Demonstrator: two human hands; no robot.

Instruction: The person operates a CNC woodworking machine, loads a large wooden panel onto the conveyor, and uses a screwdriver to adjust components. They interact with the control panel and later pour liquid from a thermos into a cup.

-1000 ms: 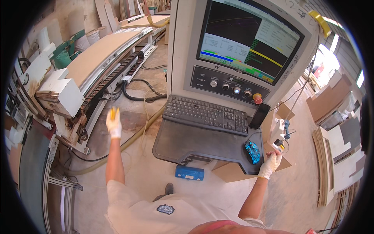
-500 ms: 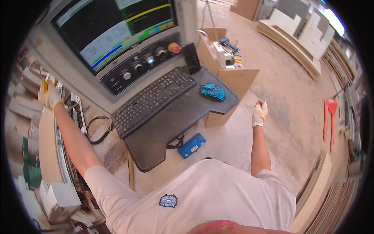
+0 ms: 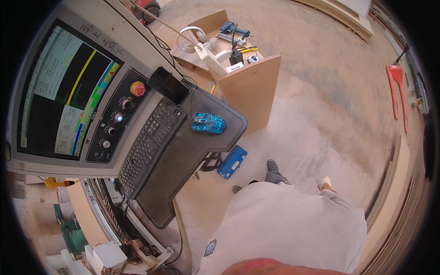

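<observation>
Hands: my right hand gloved at 5 o'clock (grip can't be told), left out of view | Nearest: blue box on floor, 6 o'clock | Step: standing beside the keyboard, mouse untouched.

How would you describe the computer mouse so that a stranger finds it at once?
Start at the big control console with the screen. On its dark shelf, right of the black keyboard, lies the mouse. Only it has a bright blue, web-like pattern.
</observation>
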